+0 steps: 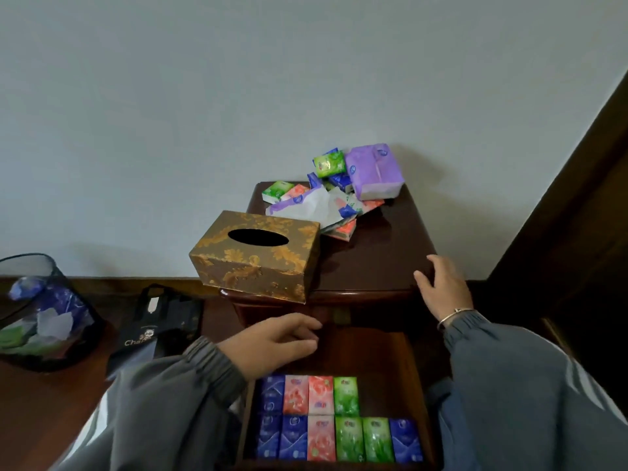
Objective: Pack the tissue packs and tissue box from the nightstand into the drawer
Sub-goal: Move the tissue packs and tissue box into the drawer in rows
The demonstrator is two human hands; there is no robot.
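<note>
Nearest, below the gold patterned tissue box point(258, 256), an open drawer point(384, 362) held two rows of small tissue packs point(321, 416) in blue, pink and green; their print was too small to read. The left hand point(275, 341) hovered over the drawer, just under the box, fingers loosely curled and holding nothing. Right of the box, the right hand point(441, 287) rested relaxed on the nightstand point(380, 253) edge. Down-left of the box a black bag point(159, 328) showed "Cha", the rest hidden by a sleeve. Further left stood a mesh wastebasket point(40, 311). The box overhung the nightstand's front corner. Behind it lay a loose heap of packs point(334, 195).
</note>
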